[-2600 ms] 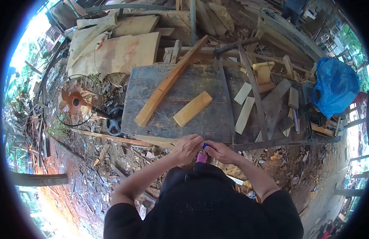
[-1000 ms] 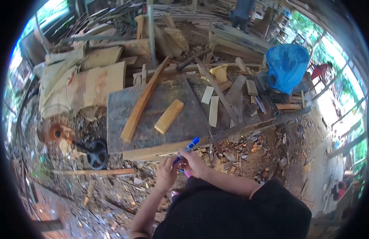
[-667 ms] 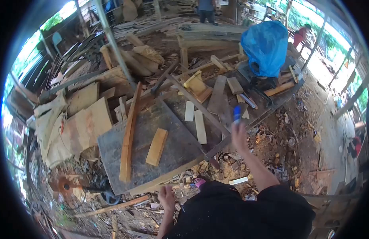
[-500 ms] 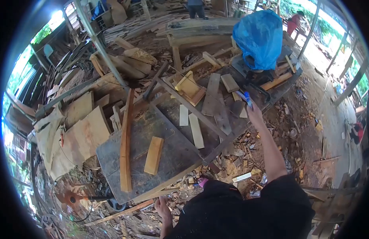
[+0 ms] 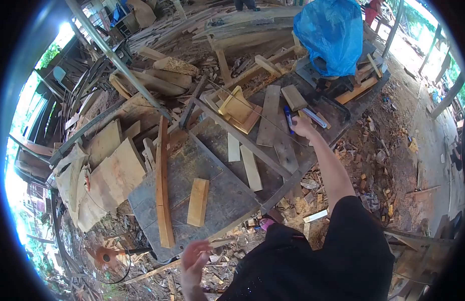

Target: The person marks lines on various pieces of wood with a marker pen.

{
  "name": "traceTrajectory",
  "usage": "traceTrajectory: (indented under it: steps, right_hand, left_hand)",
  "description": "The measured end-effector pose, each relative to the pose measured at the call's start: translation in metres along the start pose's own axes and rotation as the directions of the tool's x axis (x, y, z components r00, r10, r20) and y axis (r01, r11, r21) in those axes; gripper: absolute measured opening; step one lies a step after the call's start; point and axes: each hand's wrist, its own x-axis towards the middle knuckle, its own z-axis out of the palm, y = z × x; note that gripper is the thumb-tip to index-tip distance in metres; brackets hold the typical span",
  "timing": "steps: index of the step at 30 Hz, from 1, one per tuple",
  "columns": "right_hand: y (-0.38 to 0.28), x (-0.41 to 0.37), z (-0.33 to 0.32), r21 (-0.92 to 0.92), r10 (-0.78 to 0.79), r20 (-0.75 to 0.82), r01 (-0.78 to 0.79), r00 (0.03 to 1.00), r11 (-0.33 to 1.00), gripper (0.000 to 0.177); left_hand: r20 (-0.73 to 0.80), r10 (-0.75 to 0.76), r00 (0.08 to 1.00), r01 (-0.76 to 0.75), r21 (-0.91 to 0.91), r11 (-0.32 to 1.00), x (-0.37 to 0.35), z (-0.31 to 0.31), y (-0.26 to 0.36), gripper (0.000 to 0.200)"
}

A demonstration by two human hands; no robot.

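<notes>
My right hand (image 5: 303,127) reaches over the far right part of the dark work table (image 5: 220,183). Its fingers are closed at a blue pen (image 5: 288,119). Just beyond the knuckles lies a slim white-and-blue object (image 5: 316,118), whose kind I cannot make out. A short wood block (image 5: 292,97) and a grey-brown board (image 5: 269,116) are beside the fingers. My left hand (image 5: 195,255) hangs off the table's near edge, slightly blurred, with loosely curled fingers and nothing in them. Nearest to it on the table are a small wood block (image 5: 198,202) and a long curved wood strip (image 5: 163,185).
A blue plastic bag (image 5: 328,37) covers something at the table's far right. A metal pole (image 5: 109,52) rises on the left, near large wood slabs (image 5: 114,175). An orange-bladed fan (image 5: 106,257) stands lower left. Wood scraps (image 5: 378,165) litter the ground.
My right hand has shifted slightly left; the blue pen and white-and-blue object now show apart. My left hand has risen and its fingers have loosened. The view has shifted a little.
</notes>
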Motion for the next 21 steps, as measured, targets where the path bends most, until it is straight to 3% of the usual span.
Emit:
traceTrajectory:
  steps: [1, 2, 3, 4, 6, 7, 8, 9, 10, 11, 12, 14, 15, 16, 17, 18, 20, 21]
  right_hand:
    - [-0.01, -0.006, -0.011, -0.003, -0.001, -0.002, 0.001, 1.0, 1.0, 0.027]
    - [-0.031, -0.016, -0.03, 0.287, 0.127, -0.076, -0.1, 0.989, 0.953, 0.027]
    - [-0.049, -0.023, -0.041, 0.556, 0.263, -0.112, -0.159, 0.958, 0.816, 0.028]
    - [-0.06, -0.026, -0.044, 0.414, 0.169, -0.325, -0.021, 0.93, 0.91, 0.032]
    - [-0.151, -0.076, -0.086, 0.498, 0.228, -0.251, -0.076, 0.941, 0.864, 0.038]
    - [-0.188, -0.095, -0.098, 0.538, 0.148, -0.106, -0.069, 0.983, 0.84, 0.041]
    - [-0.231, -0.122, -0.101, 0.74, 0.065, -0.106, 0.035, 0.992, 0.672, 0.042]
    - [-0.266, -0.145, -0.102, 0.828, -0.19, -0.218, 0.285, 0.957, 0.484, 0.03]
    - [-0.307, -0.173, -0.128, 0.673, -0.433, -0.322, 0.526, 0.842, 0.52, 0.019]
    - [-0.342, -0.2, -0.136, 0.491, -0.58, -0.441, 0.725, 0.685, 0.483, 0.023]
    - [-0.368, -0.223, -0.137, 0.278, -0.729, -0.536, 0.904, 0.426, 0.324, 0.037]
    - [-0.405, -0.277, -0.099, 0.516, -0.704, -0.557, 0.848, 0.441, 0.123, 0.047]
    - [-0.411, -0.299, -0.056, 0.424, -0.778, -0.506, 0.893, 0.371, 0.15, 0.049]
    - [-0.406, -0.308, -0.014, 0.325, -0.845, -0.442, 0.932, 0.302, 0.162, 0.051]
    - [-0.393, -0.311, -0.001, 0.309, -0.874, -0.348, 0.922, 0.339, 0.235, 0.052]
    - [-0.376, -0.311, 0.005, 0.282, -0.894, -0.252, 0.912, 0.371, 0.299, 0.054]
    - [-0.344, -0.312, 0.024, 0.386, -0.761, 0.103, 0.679, 0.64, 0.624, 0.044]
    - [-0.312, -0.307, 0.051, 0.471, -0.753, 0.202, 0.612, 0.626, 0.635, 0.034]
  left_hand:
    - [0.137, 0.113, 0.984, -0.122, 0.056, 0.991, -0.011, -0.009, 0.019, 0.039]
    - [0.138, 0.118, 0.983, -0.126, 0.051, 0.991, -0.019, -0.009, 0.029, 0.039]
    - [0.056, 0.155, 0.986, -0.158, 0.047, 0.986, -0.028, -0.01, 0.038, 0.04]
    - [-0.029, 0.195, 0.98, -0.194, 0.043, 0.98, -0.036, -0.01, 0.045, 0.041]
    - [-0.199, 0.28, 0.939, -0.278, 0.037, 0.96, -0.047, -0.01, 0.056, 0.042]
    - [-0.281, 0.313, 0.907, -0.316, 0.035, 0.948, -0.051, -0.01, 0.06, 0.043]
    - [-0.358, 0.339, 0.87, -0.349, 0.037, 0.936, -0.052, -0.008, 0.064, 0.044]
    - [-0.18, 0.583, 0.793, -0.608, -0.306, 0.733, -0.016, 0.008, 0.065, 0.039]
    - [-0.249, 0.42, 0.873, -0.488, -0.436, 0.756, 0.005, 0.013, 0.049, 0.039]
    - [-0.285, 0.236, 0.929, -0.361, -0.564, 0.743, 0.019, 0.017, 0.035, 0.04]
    - [-0.283, 0.241, 0.928, -0.365, -0.57, 0.736, 0.025, 0.028, 0.03, 0.04]
    - [-0.287, 0.265, 0.921, -0.388, -0.745, 0.542, 0.027, 0.049, 0.022, 0.045]
    - [-0.289, 0.27, 0.918, -0.393, -0.749, 0.534, 0.023, 0.039, 0.01, 0.045]
    - [-0.197, 0.328, 0.924, -0.364, -0.712, 0.6, 0.016, 0.021, -0.008, 0.05]
    - [-0.103, 0.376, 0.921, -0.344, -0.667, 0.661, 0.006, 0.005, -0.02, 0.055]
    - [-0.114, 0.39, 0.914, -0.361, -0.671, 0.648, -0.006, -0.007, -0.023, 0.055]
    - [-0.236, 0.078, 0.969, -0.222, -0.677, 0.702, -0.043, -0.031, -0.011, 0.062]
    - [-0.241, 0.237, 0.941, -0.332, -0.527, 0.782, -0.066, -0.037, -0.001, 0.065]
